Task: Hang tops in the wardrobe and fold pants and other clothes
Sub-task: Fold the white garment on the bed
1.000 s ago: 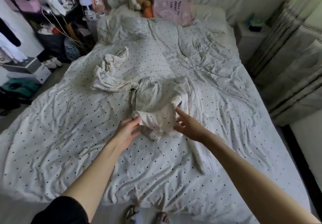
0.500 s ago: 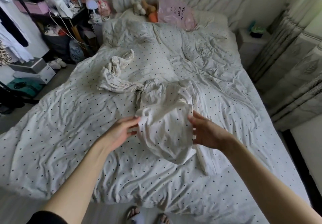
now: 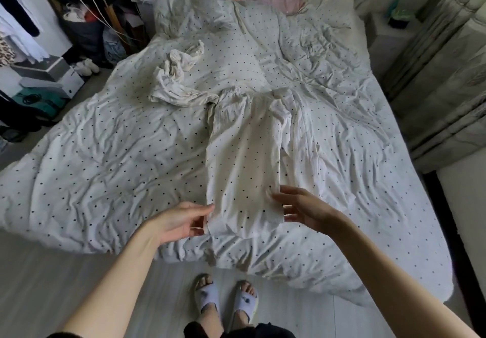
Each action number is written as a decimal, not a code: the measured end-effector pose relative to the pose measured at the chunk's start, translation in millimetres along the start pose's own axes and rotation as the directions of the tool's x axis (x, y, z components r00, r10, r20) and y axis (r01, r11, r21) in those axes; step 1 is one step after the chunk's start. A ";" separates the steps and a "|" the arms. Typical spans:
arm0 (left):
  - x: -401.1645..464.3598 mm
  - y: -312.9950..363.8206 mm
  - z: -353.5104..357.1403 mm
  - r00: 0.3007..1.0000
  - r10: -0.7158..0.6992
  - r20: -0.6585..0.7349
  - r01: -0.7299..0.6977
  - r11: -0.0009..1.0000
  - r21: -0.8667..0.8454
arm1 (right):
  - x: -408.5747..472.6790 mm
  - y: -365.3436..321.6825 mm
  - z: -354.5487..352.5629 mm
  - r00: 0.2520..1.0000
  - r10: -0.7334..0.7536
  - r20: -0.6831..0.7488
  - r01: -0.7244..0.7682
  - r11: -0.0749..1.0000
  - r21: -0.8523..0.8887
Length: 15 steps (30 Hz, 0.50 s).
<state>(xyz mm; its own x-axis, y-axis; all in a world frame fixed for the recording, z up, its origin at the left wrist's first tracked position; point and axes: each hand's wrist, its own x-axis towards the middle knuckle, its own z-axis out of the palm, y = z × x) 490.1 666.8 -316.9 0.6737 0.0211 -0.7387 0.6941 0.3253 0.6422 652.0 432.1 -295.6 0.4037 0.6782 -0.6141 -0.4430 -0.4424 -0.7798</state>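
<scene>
Head view: we pinch the dotted pants [image 3: 243, 169] hem with our left hand [image 3: 181, 222]; right hand [image 3: 299, 210] is slack beside it, near the bed's [image 3: 105, 153] foot edge (matching dots risk snagging duvet).

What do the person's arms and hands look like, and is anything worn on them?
Both forearms are bare, with no watch, bracelet or gloves. The left hand and right hand show no rings that I can make out. A dark sleeve edge shows at the left arm's bottom. The right arm's upper part is out of frame.
</scene>
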 end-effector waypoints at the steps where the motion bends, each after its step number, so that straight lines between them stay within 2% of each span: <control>1: -2.6 -7.4 3.3 1.000 0.012 -0.012 -0.012 1.000 0.011 | -3.2 4.4 2.4 1.000 0.016 0.000 -0.016 1.000 -0.004; 6: -7.2 -43.1 16.2 0.992 0.070 -0.104 -0.071 0.997 -0.005 | -22.4 43.1 20.7 0.994 0.081 -0.079 -0.093 0.983 -0.161; 9: -8.7 -58.7 18.6 0.990 0.062 -0.126 -0.063 0.998 -0.010 | -31.4 59.0 27.0 0.986 0.083 -0.145 -0.105 0.983 -0.151; 11: -12.1 -70.6 14.7 0.994 0.042 -0.104 -0.041 0.999 0.014 | -36.9 71.3 37.9 0.977 0.117 -0.178 -0.146 0.977 -0.156; 15: -16.7 -104.6 12.2 0.991 -0.045 -0.130 0.063 0.988 0.140 | -44.1 102.7 60.3 0.957 0.147 -0.249 -0.227 0.916 -0.332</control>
<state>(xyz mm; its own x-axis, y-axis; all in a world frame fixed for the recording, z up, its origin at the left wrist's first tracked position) 409.3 620.9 -369.3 0.6032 0.1288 -0.7871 0.7639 0.1906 0.6166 540.4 392.1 -341.2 0.5205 0.4379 -0.7330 -0.2316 -0.7539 -0.6148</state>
